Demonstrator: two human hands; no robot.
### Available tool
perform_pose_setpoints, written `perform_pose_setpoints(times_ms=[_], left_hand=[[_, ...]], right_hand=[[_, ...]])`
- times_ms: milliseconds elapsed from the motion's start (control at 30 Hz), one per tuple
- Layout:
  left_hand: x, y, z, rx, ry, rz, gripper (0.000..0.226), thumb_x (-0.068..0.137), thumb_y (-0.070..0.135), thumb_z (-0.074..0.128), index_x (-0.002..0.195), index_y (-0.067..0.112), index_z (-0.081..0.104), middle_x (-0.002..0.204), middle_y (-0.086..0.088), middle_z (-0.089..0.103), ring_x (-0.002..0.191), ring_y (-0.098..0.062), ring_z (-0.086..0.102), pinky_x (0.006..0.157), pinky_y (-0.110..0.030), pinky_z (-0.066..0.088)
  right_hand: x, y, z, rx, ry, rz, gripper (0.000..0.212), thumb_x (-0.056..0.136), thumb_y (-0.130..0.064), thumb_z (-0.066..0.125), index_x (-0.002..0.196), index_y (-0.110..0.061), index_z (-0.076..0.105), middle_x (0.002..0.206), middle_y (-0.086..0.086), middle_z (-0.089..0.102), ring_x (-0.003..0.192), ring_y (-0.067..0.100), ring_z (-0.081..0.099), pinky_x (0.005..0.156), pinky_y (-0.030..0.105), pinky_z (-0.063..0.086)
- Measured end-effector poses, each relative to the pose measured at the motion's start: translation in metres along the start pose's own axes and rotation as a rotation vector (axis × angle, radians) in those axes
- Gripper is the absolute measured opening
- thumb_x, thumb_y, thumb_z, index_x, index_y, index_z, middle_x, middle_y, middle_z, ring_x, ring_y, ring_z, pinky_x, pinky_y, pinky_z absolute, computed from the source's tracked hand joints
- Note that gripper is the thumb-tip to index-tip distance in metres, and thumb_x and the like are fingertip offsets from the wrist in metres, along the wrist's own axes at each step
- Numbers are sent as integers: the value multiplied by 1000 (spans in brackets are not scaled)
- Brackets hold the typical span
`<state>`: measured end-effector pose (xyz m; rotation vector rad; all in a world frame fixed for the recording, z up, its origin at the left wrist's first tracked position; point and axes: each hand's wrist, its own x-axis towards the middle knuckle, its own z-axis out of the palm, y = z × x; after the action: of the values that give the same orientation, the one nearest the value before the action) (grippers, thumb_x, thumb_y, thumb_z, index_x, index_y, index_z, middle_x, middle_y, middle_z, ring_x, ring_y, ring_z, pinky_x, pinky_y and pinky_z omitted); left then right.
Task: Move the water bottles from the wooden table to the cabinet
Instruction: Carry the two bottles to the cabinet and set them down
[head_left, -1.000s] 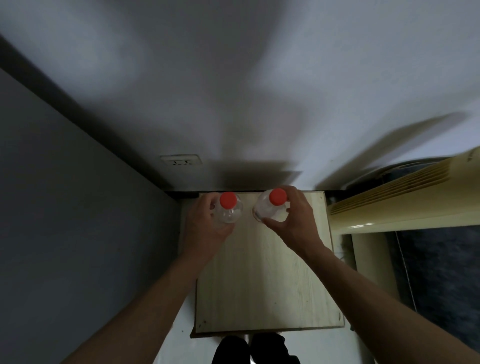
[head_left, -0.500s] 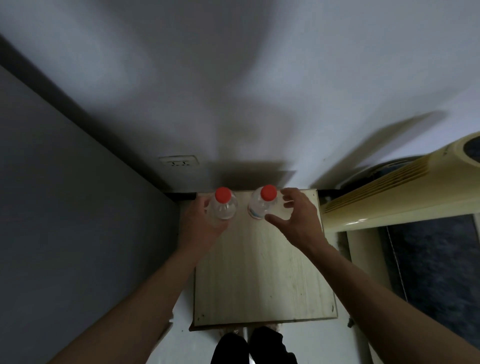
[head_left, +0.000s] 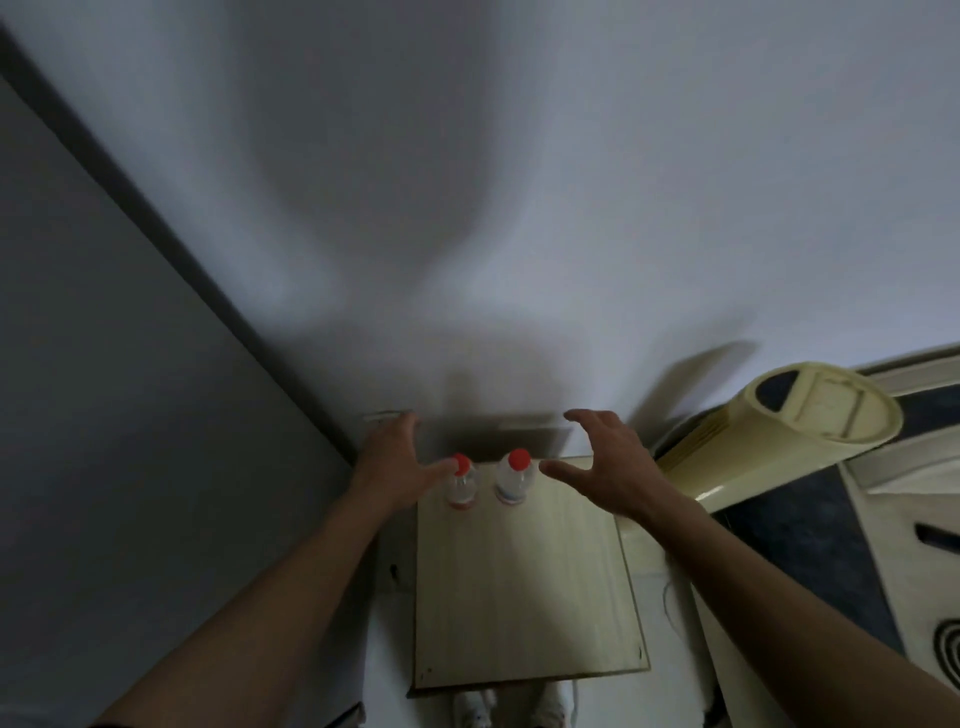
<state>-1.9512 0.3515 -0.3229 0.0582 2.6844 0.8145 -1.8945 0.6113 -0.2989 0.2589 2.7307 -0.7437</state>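
Fingers: both your hands are spread wide and hold nothing; a second ago each was wrapped round a bottle.
Left hand (head_left: 392, 462): open beside the left bottle (head_left: 461, 483); its thumb lies across the red cap in this view, though you cannot tell whether it touches.
Right hand (head_left: 605, 467): fingers (head_left: 576, 417) curled apart, thumb pointing toward the right bottle (head_left: 513, 480) but clear of it.
Bottles: upright, side by side and just apart, at the far edge of the bench (head_left: 524, 597) by the wall (head_left: 519, 208).
What changed: you let go of both bottles and drew your hands back and outward; the bottles stand alone where you held them.
Meaning for the task: this reads as a set-down finished, so these two look delivered if this light wooden top is the cabinet. If it is the wooden table instead, neither is moved yet. The pictures do not settle which.
Around: a cream fan (head_left: 779, 415) stands to your right, close to the bench, so mind it as your right arm withdraws.
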Motion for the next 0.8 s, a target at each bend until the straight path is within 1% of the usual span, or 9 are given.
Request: perform_pose_setpoints(times_ms=[67,133,233,333,367,467,633,700,800], left_hand=[[-8,19,-24,31,25,45,75,77,52,79,133,10,53,131,-14,55,119,-30,52,98,-37,45],[-17,38,-46,46,51,84,73,81,55,72,135,10,52,132,-15,54,120,-32,51,99,-40,46],[-28,63,-76,62,73,146,71,87,57,65,139,12,49,137,-14,51,125,-31,47,100,-41,45],[-41,82,-103,57,135,208,69,89,59,60,140,15,48,140,-11,50,128,-29,46,101,-42,45],[-45,89,-110,53,159,224,68,89,59,59,139,16,49,140,-10,50,128,-28,46,100,-41,46],[-51,107,-125,50,202,279,64,89,59,59,137,17,50,139,-8,51,128,-26,45,99,-39,45],[-52,130,-130,43,187,353,65,89,59,60,138,18,49,141,-5,49,130,-24,44,103,-43,46],[-55,136,-123,44,169,363,66,88,59,61,138,18,48,141,-4,49,130,-24,44,103,-44,46],[-66,144,-109,44,136,362,66,88,59,61,138,19,47,142,-4,48,130,-24,44,102,-44,47]], right_hand=[[-12,-14,-26,-23,34,-12,85,79,-68,60,148,-27,33,157,5,33,139,28,35,111,50,36],[-25,-26,-51,-25,80,-28,84,79,-73,53,148,-27,34,156,5,34,139,29,36,110,54,37],[-43,-39,-82,-46,143,-54,79,84,-75,42,147,-27,36,155,5,36,138,30,36,109,56,37],[-67,-51,-108,-75,204,-77,86,80,-83,28,146,-28,36,153,5,39,138,30,36,108,55,38],[-74,-54,-115,-94,225,-82,86,80,-83,27,146,-29,36,153,4,39,138,30,36,108,54,38],[-92,-60,-134,-125,277,-57,74,88,-72,37,147,-29,36,154,3,36,140,30,33,106,52,36],[-120,-56,-158,-80,358,-11,74,88,-71,36,146,-26,39,153,5,38,139,31,34,109,56,35],[-130,-51,-164,-67,371,5,76,86,-73,33,146,-26,39,153,5,38,139,30,34,110,55,34],[-142,-41,-169,-52,386,32,70,89,-68,36,146,-27,39,153,4,37,139,31,34,109,53,36]])
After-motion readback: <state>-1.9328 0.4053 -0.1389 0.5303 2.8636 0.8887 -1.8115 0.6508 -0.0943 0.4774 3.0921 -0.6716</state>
